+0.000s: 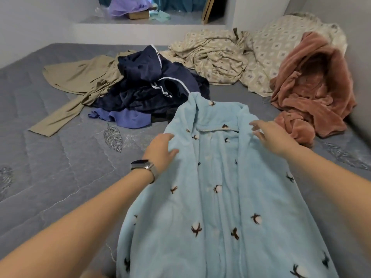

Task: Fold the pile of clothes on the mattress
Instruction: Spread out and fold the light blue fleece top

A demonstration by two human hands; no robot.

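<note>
A light blue fleece robe (216,197) with small brown-and-white flower prints lies lengthwise on the grey quilted mattress (50,157), collar pointing away from me. My left hand (161,146), a watch on its wrist, grips the robe's left edge near the shoulder, fingers tucked under the fabric. My right hand (269,135) hovers at the robe's right shoulder with fingers spread and relaxed. Behind the robe is a heap: a dark navy garment (152,85) with white piping, a purple-blue piece (128,117) and a khaki garment (80,81).
A pink plush garment (313,91) is bunched at the right by the wall. A beige patterned sheet (218,55) and pillow (281,37) lie at the back. A raised ledge (140,22) beyond the mattress holds a lilac cloth and a box.
</note>
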